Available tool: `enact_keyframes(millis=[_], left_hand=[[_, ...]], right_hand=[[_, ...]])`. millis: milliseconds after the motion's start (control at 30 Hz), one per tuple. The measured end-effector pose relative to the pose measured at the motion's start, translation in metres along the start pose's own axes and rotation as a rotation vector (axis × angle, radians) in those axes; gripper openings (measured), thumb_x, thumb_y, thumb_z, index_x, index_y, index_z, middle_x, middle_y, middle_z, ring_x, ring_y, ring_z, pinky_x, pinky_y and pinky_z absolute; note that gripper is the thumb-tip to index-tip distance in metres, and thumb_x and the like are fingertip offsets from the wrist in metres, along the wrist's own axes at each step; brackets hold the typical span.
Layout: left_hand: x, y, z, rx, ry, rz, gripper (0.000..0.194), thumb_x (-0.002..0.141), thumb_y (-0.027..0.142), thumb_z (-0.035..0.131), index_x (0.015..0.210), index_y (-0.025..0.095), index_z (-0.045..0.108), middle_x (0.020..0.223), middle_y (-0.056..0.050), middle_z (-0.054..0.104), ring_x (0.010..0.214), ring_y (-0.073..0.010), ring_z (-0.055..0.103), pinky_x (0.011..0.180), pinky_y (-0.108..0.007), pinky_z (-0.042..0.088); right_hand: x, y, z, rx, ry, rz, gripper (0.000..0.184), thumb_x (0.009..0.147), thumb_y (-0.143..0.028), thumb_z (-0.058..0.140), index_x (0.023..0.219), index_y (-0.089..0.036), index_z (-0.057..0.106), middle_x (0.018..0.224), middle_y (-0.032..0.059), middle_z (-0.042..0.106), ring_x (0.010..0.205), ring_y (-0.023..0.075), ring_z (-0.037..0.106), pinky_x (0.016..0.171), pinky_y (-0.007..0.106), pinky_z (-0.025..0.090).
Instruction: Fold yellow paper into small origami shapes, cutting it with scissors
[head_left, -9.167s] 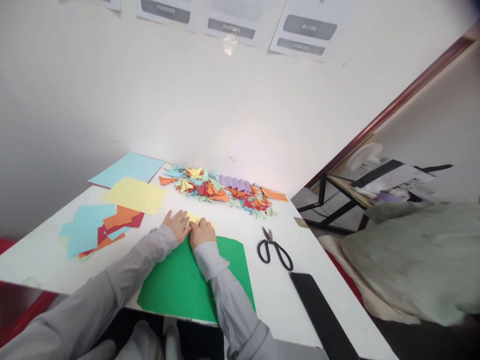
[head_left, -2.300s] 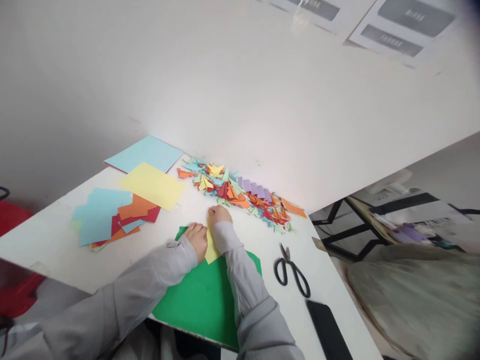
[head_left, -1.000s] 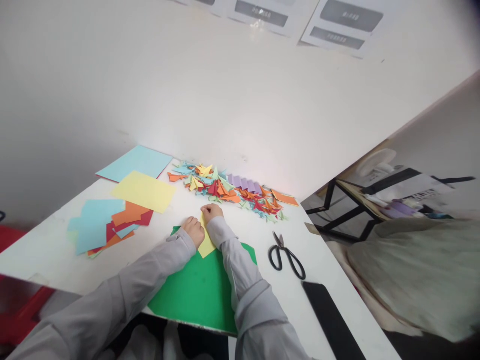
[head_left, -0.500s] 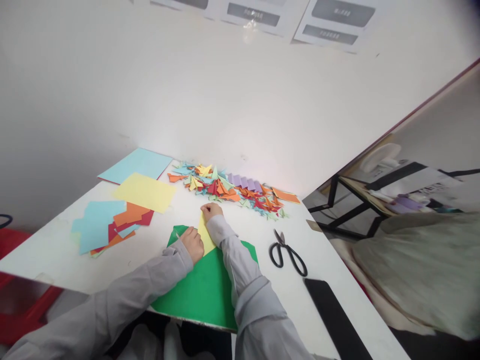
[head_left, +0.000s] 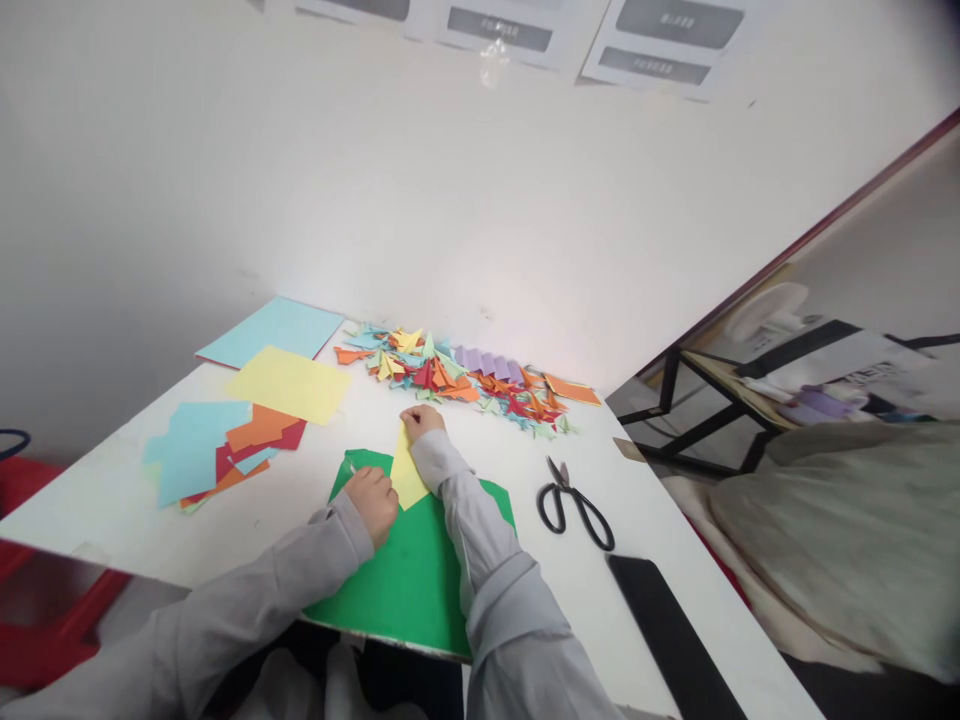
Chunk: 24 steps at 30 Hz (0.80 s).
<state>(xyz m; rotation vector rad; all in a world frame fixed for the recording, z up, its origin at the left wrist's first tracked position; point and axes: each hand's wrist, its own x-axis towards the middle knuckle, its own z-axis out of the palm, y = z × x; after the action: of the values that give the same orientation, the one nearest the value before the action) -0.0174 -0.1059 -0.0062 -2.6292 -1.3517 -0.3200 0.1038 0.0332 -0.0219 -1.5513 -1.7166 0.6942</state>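
A narrow piece of yellow paper lies partly over a green sheet at the table's front edge. My right hand is closed at the far end of the yellow paper, fingertips pinched on it. Just left of the paper, my left hand rests over the green sheet with its fingers curled. A small pale tip pokes out beside the left fingers, too small to name. Black-handled scissors lie partly spread to the right.
Behind my hands runs a heap of folded paper pieces in many colours. Coloured paper cut-offs, a yellow sheet and a blue sheet lie left. A black flat strip lies front right; a wall stands behind.
My left hand has drawn slightly left and toward me, off the yellow paper, uncovering more of its near end. My right hand stays at the far end.
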Motion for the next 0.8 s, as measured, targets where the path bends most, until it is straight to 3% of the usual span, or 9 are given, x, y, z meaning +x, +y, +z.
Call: enact_keyframes(millis=[100, 233, 333, 433, 600, 800], left_hand=[[0.004, -0.018, -0.008, -0.086, -0.078, -0.159, 0.017, 0.067, 0.010, 0.045, 0.070, 0.012, 0.062, 0.073, -0.010, 0.061, 0.074, -0.0229, 0.052, 0.063, -0.034, 0.036], [0.028, -0.040, -0.016, -0.224, -0.177, -0.365, 0.028, 0.077, 0.018, 0.035, 0.083, 0.014, 0.062, 0.087, -0.010, 0.063, 0.084, -0.0213, 0.053, 0.076, -0.033, 0.036], [0.052, -0.038, -0.015, -0.239, -0.170, -0.403, 0.040, 0.076, 0.037, 0.040, 0.099, 0.010, 0.057, 0.095, -0.015, 0.060, 0.089, -0.0259, 0.051, 0.078, -0.036, 0.035], [0.069, -0.024, -0.008, -0.230, -0.142, -0.496, 0.065, 0.063, 0.055, 0.050, 0.108, 0.008, 0.051, 0.098, -0.018, 0.056, 0.092, -0.0322, 0.047, 0.077, -0.040, 0.035], [0.073, -0.010, 0.004, -0.291, -0.098, -0.489, 0.070, 0.058, 0.050, 0.058, 0.115, 0.012, 0.045, 0.108, -0.016, 0.050, 0.101, -0.0310, 0.041, 0.083, -0.041, 0.031], [0.068, -0.023, 0.020, -0.385, -0.016, -0.444, 0.058, 0.061, 0.035, 0.060, 0.114, 0.013, 0.047, 0.111, -0.012, 0.051, 0.103, -0.0264, 0.042, 0.088, -0.036, 0.032]], right_hand=[[0.001, 0.006, -0.001, 0.134, 0.007, 0.014, 0.008, 0.061, -0.017, 0.058, 0.059, -0.018, 0.067, 0.064, 0.0029, 0.063, 0.066, 0.0163, 0.055, 0.069, 0.029, 0.040], [0.006, 0.018, -0.008, 0.388, -0.014, 0.046, 0.008, 0.054, -0.023, 0.064, 0.059, -0.017, 0.067, 0.058, 0.0009, 0.063, 0.057, 0.0140, 0.054, 0.061, 0.027, 0.043], [0.010, 0.027, -0.014, 0.592, 0.027, 0.088, 0.018, 0.054, -0.031, 0.065, 0.064, -0.016, 0.067, 0.057, 0.0013, 0.062, 0.054, 0.0126, 0.054, 0.058, 0.027, 0.045], [0.011, 0.033, -0.018, 0.762, 0.100, 0.117, 0.024, 0.053, -0.037, 0.065, 0.066, -0.016, 0.065, 0.057, 0.0014, 0.062, 0.051, 0.0110, 0.054, 0.056, 0.027, 0.045], [0.009, 0.036, -0.022, 0.899, 0.169, 0.135, 0.023, 0.055, -0.036, 0.065, 0.066, -0.016, 0.063, 0.056, 0.0020, 0.060, 0.050, 0.0109, 0.053, 0.051, 0.026, 0.045], [-0.003, 0.032, -0.029, 0.826, 0.216, 0.134, 0.021, 0.064, -0.037, 0.055, 0.067, -0.017, 0.061, 0.059, 0.0012, 0.058, 0.051, 0.0110, 0.051, 0.052, 0.026, 0.042]])
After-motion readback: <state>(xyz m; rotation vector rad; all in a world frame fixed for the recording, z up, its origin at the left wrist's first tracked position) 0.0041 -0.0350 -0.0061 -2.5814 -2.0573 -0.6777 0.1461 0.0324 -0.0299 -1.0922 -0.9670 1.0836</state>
